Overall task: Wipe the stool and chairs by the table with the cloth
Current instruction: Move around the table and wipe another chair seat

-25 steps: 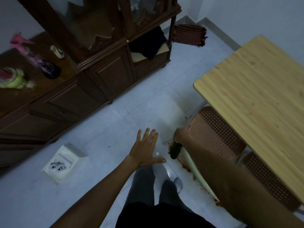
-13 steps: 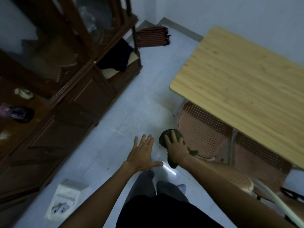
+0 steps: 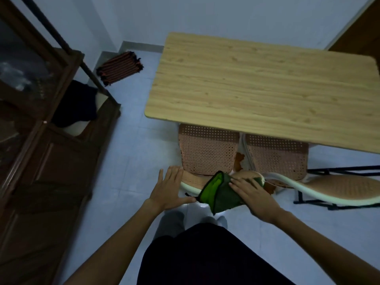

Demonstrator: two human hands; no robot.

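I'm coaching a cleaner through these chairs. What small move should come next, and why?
Probably slide the right hand and the cloth leftward along the chair back, toward the left hand. The right hand presses the cloth flat on the middle of the chair back, while the left end of the back lies bare beside the open left hand.

The surface (image 3: 257,83) hides the far ends of both chair seats (image 3: 207,153); the cloth (image 3: 221,193) covers part of a chair back (image 3: 190,178); at nine o'clock the cabinet (image 3: 41,161) runs off-frame, its contents too dim to tell.
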